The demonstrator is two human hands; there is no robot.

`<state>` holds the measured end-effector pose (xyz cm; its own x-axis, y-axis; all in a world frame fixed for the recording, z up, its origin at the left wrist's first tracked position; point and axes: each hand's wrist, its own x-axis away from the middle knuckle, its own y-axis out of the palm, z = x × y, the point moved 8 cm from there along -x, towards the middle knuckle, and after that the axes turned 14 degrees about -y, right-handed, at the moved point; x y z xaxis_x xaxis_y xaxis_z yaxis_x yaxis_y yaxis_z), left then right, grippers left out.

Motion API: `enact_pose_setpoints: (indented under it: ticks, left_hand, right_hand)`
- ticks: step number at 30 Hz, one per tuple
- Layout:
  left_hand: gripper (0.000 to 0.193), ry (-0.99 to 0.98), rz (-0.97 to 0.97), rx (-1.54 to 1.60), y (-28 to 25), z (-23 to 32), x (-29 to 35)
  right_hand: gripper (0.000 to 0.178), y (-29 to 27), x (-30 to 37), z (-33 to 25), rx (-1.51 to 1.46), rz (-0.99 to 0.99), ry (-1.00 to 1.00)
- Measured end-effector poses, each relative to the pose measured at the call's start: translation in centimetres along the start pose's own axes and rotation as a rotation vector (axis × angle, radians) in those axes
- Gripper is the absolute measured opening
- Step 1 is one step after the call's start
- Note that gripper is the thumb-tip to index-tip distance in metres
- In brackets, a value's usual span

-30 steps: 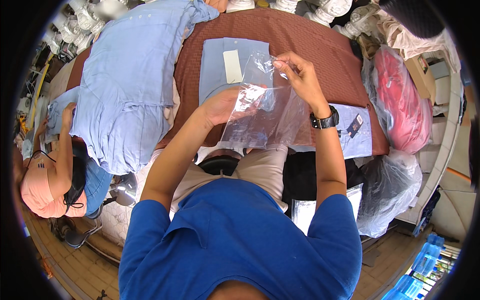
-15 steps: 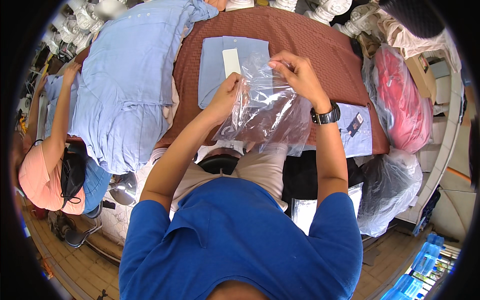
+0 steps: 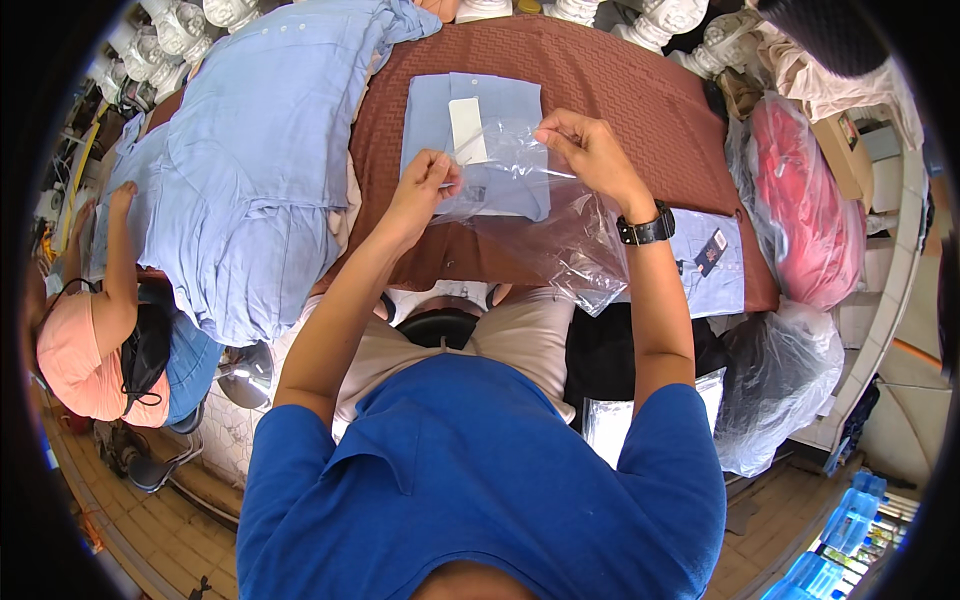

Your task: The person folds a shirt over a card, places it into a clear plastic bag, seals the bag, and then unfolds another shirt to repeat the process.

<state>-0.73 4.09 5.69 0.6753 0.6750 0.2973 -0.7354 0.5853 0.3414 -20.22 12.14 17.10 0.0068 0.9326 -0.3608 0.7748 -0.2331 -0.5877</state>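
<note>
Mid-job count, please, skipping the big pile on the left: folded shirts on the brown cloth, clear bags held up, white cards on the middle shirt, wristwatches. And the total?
Folded blue shirts: 2 (middle shirt, right-hand shirt)
Clear bag: 1
White card: 1
Wristwatch: 1
Total: 5

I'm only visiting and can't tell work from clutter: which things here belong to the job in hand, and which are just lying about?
In the job, it seems:
clear bag, pinched by the right hand, left hand at its edge
folded shirt, partly behind the bag
card on that shirt

Apparently just lying about:
red bundle
box
blue jugs
</note>
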Motion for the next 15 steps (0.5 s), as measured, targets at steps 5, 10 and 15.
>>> enact_pose_setpoints:
  ticks: [5,10,15]
  left_hand:
    - [0.019,0.023,-0.193,0.081,0.8,1.2,0.8]
    - [0.029,-0.178,-0.408,0.336,2.2,1.0,1.9]
    - [0.048,-0.41,-0.534,0.568,3.5,-1.4,2.9]
  right_hand:
    - [0.021,0.4,-0.1,1.1,-0.091,-0.061,0.03]
    - [0.025,-0.1,-0.7,1.4,-0.19,-0.011,0.064]
    - [0.026,-0.2,-1.4,1.3,-0.139,0.02,0.069]
